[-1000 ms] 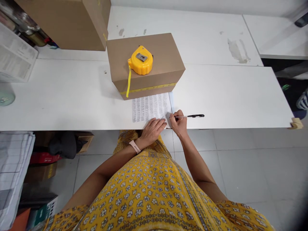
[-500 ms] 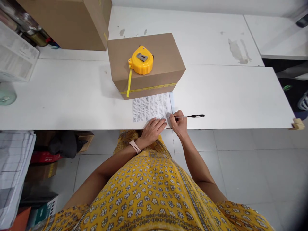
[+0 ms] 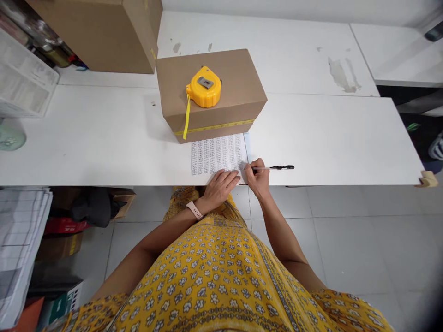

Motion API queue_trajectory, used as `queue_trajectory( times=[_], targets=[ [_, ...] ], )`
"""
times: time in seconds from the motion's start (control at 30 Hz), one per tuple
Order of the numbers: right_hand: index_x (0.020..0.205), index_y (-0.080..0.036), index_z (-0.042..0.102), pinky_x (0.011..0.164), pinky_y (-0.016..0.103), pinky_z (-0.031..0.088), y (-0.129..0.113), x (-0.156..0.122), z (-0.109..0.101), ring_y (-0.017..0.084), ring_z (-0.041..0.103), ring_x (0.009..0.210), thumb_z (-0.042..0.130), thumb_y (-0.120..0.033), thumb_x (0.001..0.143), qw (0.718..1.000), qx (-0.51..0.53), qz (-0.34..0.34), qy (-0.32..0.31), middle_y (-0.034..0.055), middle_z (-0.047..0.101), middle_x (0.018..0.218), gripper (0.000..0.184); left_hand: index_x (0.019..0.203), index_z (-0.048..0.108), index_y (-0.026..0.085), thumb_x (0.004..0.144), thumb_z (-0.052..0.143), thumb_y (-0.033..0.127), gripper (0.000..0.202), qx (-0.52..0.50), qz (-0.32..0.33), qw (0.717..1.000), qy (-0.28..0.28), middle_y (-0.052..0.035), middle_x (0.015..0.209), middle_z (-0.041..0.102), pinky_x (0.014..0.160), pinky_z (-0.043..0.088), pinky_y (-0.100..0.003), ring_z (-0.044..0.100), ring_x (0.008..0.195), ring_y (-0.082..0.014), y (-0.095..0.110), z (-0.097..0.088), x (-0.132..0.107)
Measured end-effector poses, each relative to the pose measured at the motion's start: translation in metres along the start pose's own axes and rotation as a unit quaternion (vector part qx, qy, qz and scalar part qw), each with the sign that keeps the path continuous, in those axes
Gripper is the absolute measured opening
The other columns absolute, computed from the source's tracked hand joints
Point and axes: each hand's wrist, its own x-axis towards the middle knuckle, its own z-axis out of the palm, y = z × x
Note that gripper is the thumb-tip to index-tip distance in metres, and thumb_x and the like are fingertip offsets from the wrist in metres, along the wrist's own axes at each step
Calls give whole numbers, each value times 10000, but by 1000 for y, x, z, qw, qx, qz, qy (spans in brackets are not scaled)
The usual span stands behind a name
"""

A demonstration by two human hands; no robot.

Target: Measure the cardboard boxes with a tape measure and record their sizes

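Observation:
My right hand (image 3: 258,177) is closed around a pen (image 3: 282,167) with a clear barrel and a black end that points right. Its tip rests at the lower right of a sheet of paper (image 3: 219,154) covered in columns of small dark writing. On the sheet's bottom edge lies my left hand (image 3: 221,185), flat with fingers stretched out, a pale pink band on the wrist. Just behind the paper stands a brown cardboard box (image 3: 235,74), which hides the sheet's far end. A yellow tape measure (image 3: 206,90) sits on top, its yellow strap hanging over the front.
The white table (image 3: 328,138) ends right at my body. A larger cardboard box (image 3: 97,37) stands at the back left, near a white printed box (image 3: 26,78) and a pale green container (image 3: 12,137). Below on the left are folded checked cloth (image 3: 20,244) and several boxes.
The whole view has shifted very slightly. My right hand stays on the paper with the pen, and my left hand has not visibly moved.

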Motion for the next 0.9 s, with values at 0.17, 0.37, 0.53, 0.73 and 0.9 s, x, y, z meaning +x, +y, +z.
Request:
queue_trajectory(
  times=[0.17, 0.37, 0.53, 0.73, 0.9],
  targets=[
    [686, -248, 402, 518, 259, 299, -3, 2, -1, 101, 365, 516, 616, -355, 852, 1000, 3, 11, 3, -83, 384, 533, 291, 1355, 636, 176, 1057, 452, 157, 351, -2, -1, 1000, -6, -105, 1451, 630, 1184, 423, -427, 595, 1276, -219, 0, 1, 0],
    [691, -242, 433, 554, 262, 344, -6, 6, -8, 106, 403, 552, 609, -341, 856, 1000, 16, 16, -1, -73, 426, 571, 260, 1323, 655, 161, 1063, 432, 143, 343, 1, 3, 1000, 11, -86, 1437, 646, 1176, 431, -416, 602, 1264, -217, -1, 0, 0],
    [686, -245, 418, 536, 265, 320, -5, 5, -7, 103, 377, 530, 631, -367, 859, 1000, 18, 11, -9, -80, 396, 553, 301, 1335, 649, 171, 1061, 447, 147, 342, -7, -5, 1000, -3, -92, 1446, 639, 1178, 430, -423, 597, 1282, -216, -1, 0, 0],
    [687, -248, 414, 532, 268, 312, -2, 5, -5, 106, 384, 519, 634, -365, 861, 1000, 3, 8, -13, -78, 398, 531, 304, 1340, 646, 164, 1070, 428, 156, 347, 2, -3, 1000, -3, -80, 1450, 638, 1183, 420, -416, 597, 1277, -215, 0, 0, 0],
    [690, -247, 412, 525, 263, 308, 1, 5, -6, 103, 375, 518, 609, -345, 872, 1000, 13, 10, -9, -79, 392, 537, 285, 1335, 650, 159, 1067, 431, 148, 346, -4, -2, 1000, 0, -91, 1446, 640, 1179, 428, -424, 601, 1271, -215, 0, 0, 0]
  ],
)
